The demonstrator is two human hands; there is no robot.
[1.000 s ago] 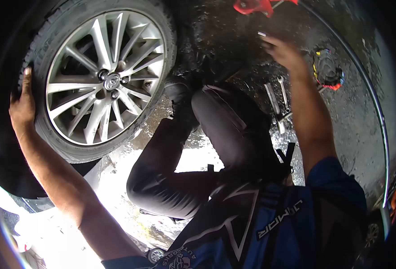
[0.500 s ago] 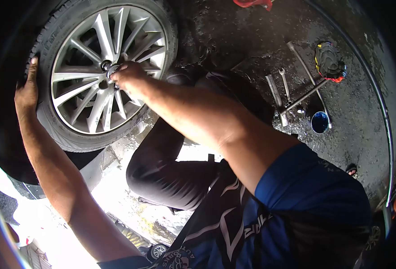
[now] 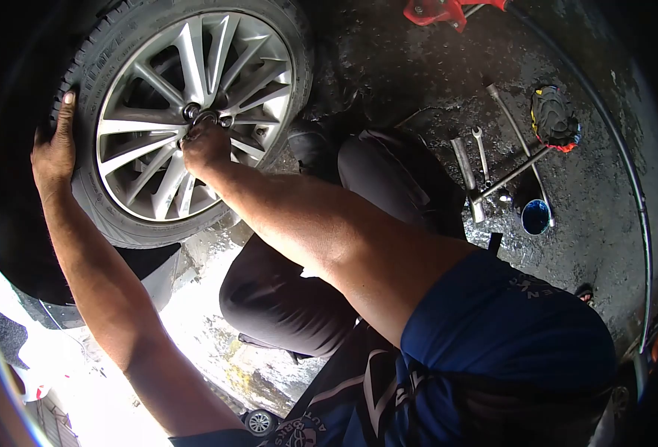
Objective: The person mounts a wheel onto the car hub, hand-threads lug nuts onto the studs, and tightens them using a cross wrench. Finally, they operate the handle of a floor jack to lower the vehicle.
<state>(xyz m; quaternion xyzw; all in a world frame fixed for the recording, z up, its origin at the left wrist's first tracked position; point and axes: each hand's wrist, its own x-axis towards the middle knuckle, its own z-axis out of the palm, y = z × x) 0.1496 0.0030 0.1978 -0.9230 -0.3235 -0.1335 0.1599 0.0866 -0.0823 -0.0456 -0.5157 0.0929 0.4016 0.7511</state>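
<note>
A silver multi-spoke alloy wheel (image 3: 171,179) with a black tyre (image 3: 109,216) stands upright at the upper left. My left hand (image 3: 55,153) grips the tyre's outer edge on the left, thumb against the tread; its other fingers are mostly hidden. At the wheel's centre, my right hand (image 3: 207,151) is closed, its fingertips pressed in among the lug holes. What these fingers hold, if anything, is hidden. Just above them shows the round hub centre (image 3: 208,117), with a dark lug hole (image 3: 191,112) beside it.
On the wet floor at right lie a cross-shaped lug wrench (image 3: 513,174), a combination spanner (image 3: 481,153), a metal bar (image 3: 464,167), a blue cup (image 3: 535,217) and a dark glove-like item (image 3: 554,119). A red jack part (image 3: 440,11) and a black hose (image 3: 619,127) sit beyond.
The view has shifted, so the wheel and tools appear further right and slightly lower. My right hand has moved from beside the hub centre to just below it. My left hand stays on the tyre.
</note>
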